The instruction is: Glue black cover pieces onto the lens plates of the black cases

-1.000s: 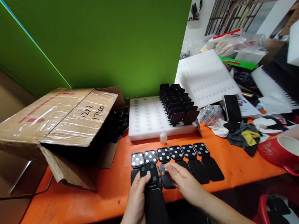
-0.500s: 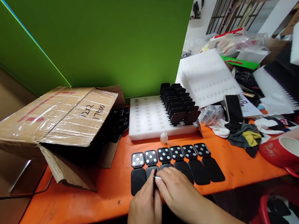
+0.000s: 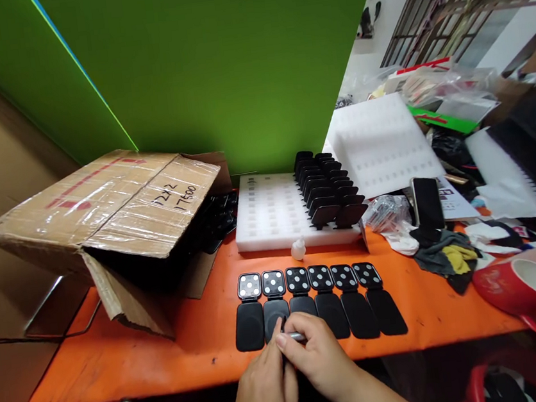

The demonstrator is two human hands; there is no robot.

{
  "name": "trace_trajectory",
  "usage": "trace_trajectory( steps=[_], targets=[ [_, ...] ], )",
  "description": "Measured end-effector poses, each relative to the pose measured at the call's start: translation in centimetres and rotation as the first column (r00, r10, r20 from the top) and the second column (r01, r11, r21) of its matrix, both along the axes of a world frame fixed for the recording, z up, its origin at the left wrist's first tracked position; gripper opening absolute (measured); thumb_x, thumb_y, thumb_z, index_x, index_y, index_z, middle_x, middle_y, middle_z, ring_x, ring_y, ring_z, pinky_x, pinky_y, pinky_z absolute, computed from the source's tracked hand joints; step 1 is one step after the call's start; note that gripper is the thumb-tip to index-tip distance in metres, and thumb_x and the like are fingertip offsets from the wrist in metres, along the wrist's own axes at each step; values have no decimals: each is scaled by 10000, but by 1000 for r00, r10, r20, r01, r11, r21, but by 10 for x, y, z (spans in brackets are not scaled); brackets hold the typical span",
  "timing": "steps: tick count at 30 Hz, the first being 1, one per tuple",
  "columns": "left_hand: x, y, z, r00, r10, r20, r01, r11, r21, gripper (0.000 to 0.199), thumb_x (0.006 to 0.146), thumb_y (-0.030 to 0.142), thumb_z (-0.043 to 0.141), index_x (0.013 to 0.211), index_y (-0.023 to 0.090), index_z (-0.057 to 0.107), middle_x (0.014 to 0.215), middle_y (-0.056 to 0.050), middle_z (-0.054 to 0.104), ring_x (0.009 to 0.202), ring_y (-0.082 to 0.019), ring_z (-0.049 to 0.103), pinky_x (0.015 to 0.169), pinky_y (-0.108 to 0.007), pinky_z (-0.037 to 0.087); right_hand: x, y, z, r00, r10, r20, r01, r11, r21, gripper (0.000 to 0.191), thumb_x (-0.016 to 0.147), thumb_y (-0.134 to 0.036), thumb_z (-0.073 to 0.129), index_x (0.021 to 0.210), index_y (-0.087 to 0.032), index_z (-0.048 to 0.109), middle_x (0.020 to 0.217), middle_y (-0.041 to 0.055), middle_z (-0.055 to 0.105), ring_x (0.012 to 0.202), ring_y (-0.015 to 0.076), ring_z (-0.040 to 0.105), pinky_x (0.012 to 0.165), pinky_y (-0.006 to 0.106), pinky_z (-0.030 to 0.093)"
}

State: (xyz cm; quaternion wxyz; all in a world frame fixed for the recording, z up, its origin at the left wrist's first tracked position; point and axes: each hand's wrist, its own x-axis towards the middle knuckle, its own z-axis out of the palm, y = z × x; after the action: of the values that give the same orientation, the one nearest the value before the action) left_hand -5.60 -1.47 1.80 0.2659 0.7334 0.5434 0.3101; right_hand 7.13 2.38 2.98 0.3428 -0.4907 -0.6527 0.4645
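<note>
Orange-covered table [image 3: 205, 331], green panel [image 3: 184, 62] behind; six hinged black plates [image 3: 332, 315] lie unfolded in a row near the front edge. Over that edge, left hand [image 3: 264, 382] grasps a thin black piece [image 3: 282, 323] edge-on, right hand [image 3: 317, 353] pinches a ribbed silver rod [image 3: 296, 336] near it, contact unclear. Judgement: steady left grip, rod held square, light pressure serve best.

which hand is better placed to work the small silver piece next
Probably the right hand: its thumb and fingers appear to pinch the silver piece, while the left hand seems occupied holding the dark part.
</note>
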Motion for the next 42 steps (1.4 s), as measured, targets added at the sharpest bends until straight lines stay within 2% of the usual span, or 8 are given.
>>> trace_trajectory(
  steps=[3, 6, 11, 15, 22, 29, 36, 42],
  targets=[
    [5, -1, -8, 954, 113, 278, -34, 961, -274, 358, 885, 305, 394, 1151, 165, 590, 1157, -145, 655, 1107, -253, 597, 919, -381, 496, 0, -1, -7, 996, -28, -90, 24, 999, -43, 306, 830, -387, 512, 607, -182, 468, 624, -9, 495, 606, 121, 445, 591, 246, 341],
    [8, 1, -13, 762, 375, 528, -28, 834, -552, 455, 837, 448, 488, 1203, 184, 543, 1277, -123, 579, 1246, -259, 469, 1016, -395, 403, 2, 2, -11, 959, -55, -278, -6, 977, -213, 395, 869, -514, 436, 655, -184, 468, 634, -14, 464, 583, 114, 422, 569, 244, 347],
    [1, 7, 0, 476, 669, 571, 190, 556, -809, 370, 745, 317, 544, 1099, 212, 539, 906, -51, 685, 845, -223, 666, 724, -345, 533, 8, 5, -2, 932, -51, -358, -65, 951, -303, 371, 909, -506, 365, 763, -190, 492, 675, -15, 462, 611, 120, 437, 591, 252, 368],
    [-4, 12, 5, 554, 601, 576, 33, 676, -736, 323, 555, 112, 491, 861, 194, 555, 700, 36, 591, 681, -147, 592, 642, -247, 487, 6, 1, 15, 967, 190, 171, -192, 981, -3, 255, 943, -311, 398, 789, -199, 568, 782, 13, 581, 767, 158, 505, 730, 307, 369],
    [-5, 11, -7, 840, 263, 474, -1, 875, -484, 558, 706, 193, 474, 1261, 156, 445, 1281, -104, 548, 1255, -247, 432, 1084, -429, 278, -6, -8, 12, 759, 102, 643, -257, 955, 152, 175, 924, -225, 452, 824, -174, 585, 836, 61, 620, 810, 214, 516, 756, 359, 370],
    [-6, 4, -12, 865, 185, 466, 87, 860, -503, 754, 752, 207, 483, 1447, 173, 193, 1511, -94, 265, 1380, -231, 232, 1118, -414, 203, -9, -19, 8, 730, 49, 682, -233, 956, 180, 162, 924, -195, 428, 852, -168, 571, 831, 74, 602, 801, 224, 519, 749, 375, 386],
    [-1, -3, -18, 890, 149, 431, 79, 881, -467, 620, 831, 256, 466, 1419, 181, 285, 1292, -133, 552, 1216, -247, 493, 1001, -420, 413, -2, -12, 5, 923, 136, 361, -195, 972, 133, 182, 863, -255, 501, 696, -189, 468, 702, 3, 516, 684, 150, 470, 641, 277, 368],
    [2, -2, -11, 794, 279, 540, 62, 846, -529, 571, 756, 291, 570, 1304, 170, 462, 1139, -108, 639, 1132, -264, 548, 977, -408, 427, -5, -11, -10, 993, 93, 77, -103, 983, 153, 261, 843, -334, 472, 627, -194, 433, 624, -17, 448, 626, 130, 421, 609, 268, 347]
  ],
)
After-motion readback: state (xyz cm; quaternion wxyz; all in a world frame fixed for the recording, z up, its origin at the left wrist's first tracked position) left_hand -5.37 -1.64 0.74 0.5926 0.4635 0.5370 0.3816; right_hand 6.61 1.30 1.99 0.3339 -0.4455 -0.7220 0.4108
